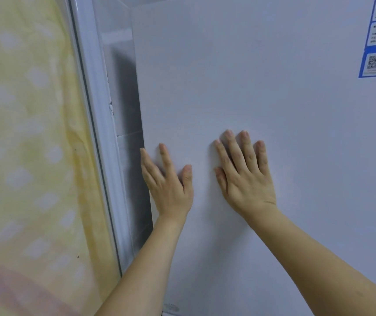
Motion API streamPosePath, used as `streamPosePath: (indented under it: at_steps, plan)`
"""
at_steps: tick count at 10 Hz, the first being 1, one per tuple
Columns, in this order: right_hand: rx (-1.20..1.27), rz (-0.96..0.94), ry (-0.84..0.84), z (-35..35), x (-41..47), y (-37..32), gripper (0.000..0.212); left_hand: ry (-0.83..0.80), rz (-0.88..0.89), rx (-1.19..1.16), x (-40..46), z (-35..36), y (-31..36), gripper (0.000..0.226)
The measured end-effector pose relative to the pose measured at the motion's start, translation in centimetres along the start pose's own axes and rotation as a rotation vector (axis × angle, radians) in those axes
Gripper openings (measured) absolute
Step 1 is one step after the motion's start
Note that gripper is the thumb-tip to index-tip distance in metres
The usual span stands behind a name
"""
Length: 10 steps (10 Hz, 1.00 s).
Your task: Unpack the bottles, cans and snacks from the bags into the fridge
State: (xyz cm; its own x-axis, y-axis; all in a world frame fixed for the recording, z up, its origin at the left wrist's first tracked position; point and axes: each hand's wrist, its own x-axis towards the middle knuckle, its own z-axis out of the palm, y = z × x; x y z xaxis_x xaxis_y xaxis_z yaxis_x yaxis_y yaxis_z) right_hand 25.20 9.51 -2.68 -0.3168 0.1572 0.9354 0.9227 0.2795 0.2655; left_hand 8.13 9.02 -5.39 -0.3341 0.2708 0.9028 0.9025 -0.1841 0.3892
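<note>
Head view: both hands [205, 179] flat on white fridge door [273, 99], curtain [29, 133] alongside.

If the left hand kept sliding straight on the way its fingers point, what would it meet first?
Nothing on the door, it seems. The left hand lies flat on the white fridge door near its left edge, fingers pointing up along it. That stretch of door looks bare up to its top edge.
</note>
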Motion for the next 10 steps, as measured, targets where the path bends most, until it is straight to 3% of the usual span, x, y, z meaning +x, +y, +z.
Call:
streamPosePath:
  at_steps: [4,8,10]
  plan:
    - [-0.001,-0.002,-0.01,0.1,0.1,0.1,0.057,0.023,0.042,0.038,0.0,0.6,-0.1,0.07]
    - [0.172,0.035,-0.132,-3.5,0.1,0.2,0.06,-0.165,0.1,0.198,-0.3,-2.5,0.1,0.07]
    - [0.205,0.095,-0.169,-5.5,-1.4,1.0,0.06,-0.212,0.155,0.104,-1.2,-4.5,2.4,0.071]
